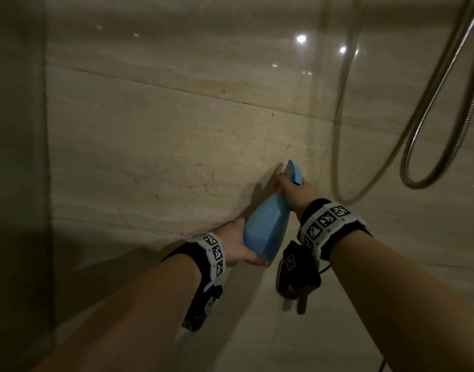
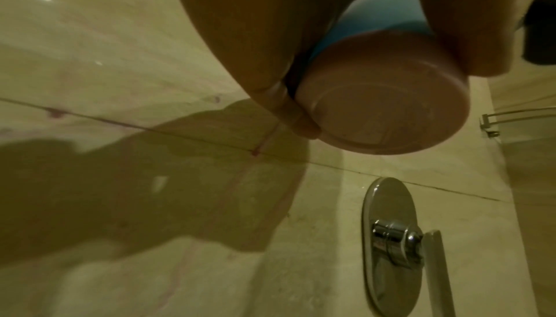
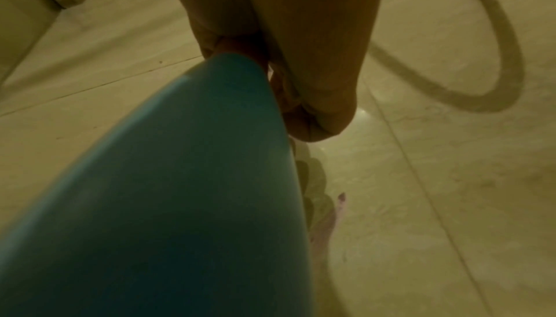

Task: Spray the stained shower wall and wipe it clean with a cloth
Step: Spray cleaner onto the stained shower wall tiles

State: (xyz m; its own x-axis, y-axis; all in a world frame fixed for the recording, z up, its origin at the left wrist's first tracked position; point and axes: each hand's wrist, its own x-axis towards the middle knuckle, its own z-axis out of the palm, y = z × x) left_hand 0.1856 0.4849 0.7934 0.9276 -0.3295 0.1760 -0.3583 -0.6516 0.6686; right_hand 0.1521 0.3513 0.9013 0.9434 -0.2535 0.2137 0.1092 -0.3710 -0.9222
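Note:
A light blue spray bottle (image 1: 265, 226) is tilted up toward the beige tiled shower wall (image 1: 150, 135). Its nozzle is close to the tile. My right hand (image 1: 291, 190) grips the bottle's neck by the trigger head, with the fingers curled around it (image 3: 316, 60). My left hand (image 1: 238, 242) cups and holds the bottle's base (image 2: 385, 108). Pink stains (image 1: 212, 183) dot the wall left of the nozzle, and more speckle the tile higher up. A pink streak (image 3: 341, 199) runs down the tile just past the bottle (image 3: 180, 191).
A metal shower hose (image 1: 432, 108) loops down the wall at the right. A chrome mixer valve with a lever (image 2: 391, 231) is set in the wall below my hands. A dark panel (image 1: 15, 157) closes the left side. A metal bracket (image 2: 489, 124) sits at the far right.

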